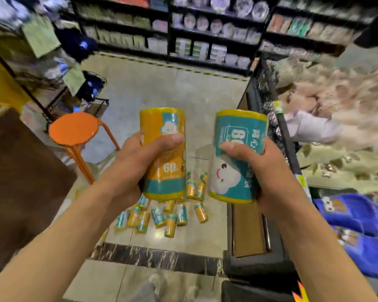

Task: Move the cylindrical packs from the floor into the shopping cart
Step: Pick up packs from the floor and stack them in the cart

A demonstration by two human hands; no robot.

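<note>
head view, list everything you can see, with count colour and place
held pack, left: one, orange with teal bands, upright in the left hand
held pack, right: one, mostly teal with yellow rims, upright in the right hand
packs on the floor: more than a dozen, orange and teal, scattered on the tiles below the hands
stool: one, orange, standing left of the hands
shelves: black, stocked with blurred goods, across the far side
wire basket: black mesh, right, contents blurred
blue packages: several, lower right
floor: beige tiles with a dark marbled strip
left hand: one, closed round the orange pack
right hand: one, closed round the teal pack
</note>
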